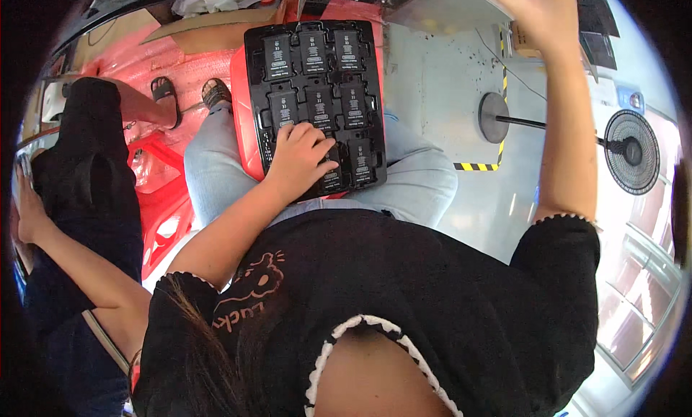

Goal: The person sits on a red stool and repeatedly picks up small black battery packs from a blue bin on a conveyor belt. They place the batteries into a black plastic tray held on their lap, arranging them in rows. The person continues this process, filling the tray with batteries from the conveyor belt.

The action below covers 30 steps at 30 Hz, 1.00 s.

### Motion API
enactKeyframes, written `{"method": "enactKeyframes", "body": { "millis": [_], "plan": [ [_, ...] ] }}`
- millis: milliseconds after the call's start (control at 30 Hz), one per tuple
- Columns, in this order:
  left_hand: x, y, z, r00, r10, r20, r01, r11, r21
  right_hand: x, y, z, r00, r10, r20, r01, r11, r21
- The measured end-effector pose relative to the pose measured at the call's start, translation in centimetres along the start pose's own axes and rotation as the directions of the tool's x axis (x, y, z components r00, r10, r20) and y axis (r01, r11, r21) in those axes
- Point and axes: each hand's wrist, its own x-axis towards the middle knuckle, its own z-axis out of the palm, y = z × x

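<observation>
A black moulded tray (257,64) lies over my lap, with several flat black phone batteries (277,55) set in rows in its pockets. My left hand (301,154) rests on the tray's lower part, its fingers apart and bent over a battery in the bottom row, which it partly covers. Nothing lifted shows in it. High at the upper right, my right hand (540,13) reaches up beside a grey machine housing (450,12). The upper edge cuts off most of its fingers, so any hold is hidden.
Beneath the tray is a red surface (249,139). To my left sits another person in dark clothes (86,143), near a red plastic stool (158,201). A black pedestal fan (631,152) stands on the right, and black-and-yellow tape (476,167) marks the floor. An open cardboard box (209,35) lies ahead.
</observation>
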Motion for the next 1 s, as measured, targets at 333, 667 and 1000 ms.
{"method": "enactKeyframes", "body": {
  "millis": [333, 667, 1000],
  "plan": [
    [1.5, 0.1, -2.4, 0.978, -0.052, -0.202, 0.046, 0.998, -0.036, -18.2, -10.6, -2.8, 0.932, 0.152, 0.329, -0.289, 0.860, 0.422],
    [12.3, 0.0, -17.9, 0.759, -0.646, -0.081, -0.049, 0.067, -0.997, -21.8, -23.0, 8.3, 0.864, -0.278, 0.420, -0.032, 0.801, 0.597],
    [17.2, -2.8, -16.5, 0.629, -0.777, -0.006, -0.104, -0.077, -0.992, -24.6, -21.5, 9.0, 0.890, 0.216, 0.402, -0.454, 0.511, 0.730]
  ]
}}
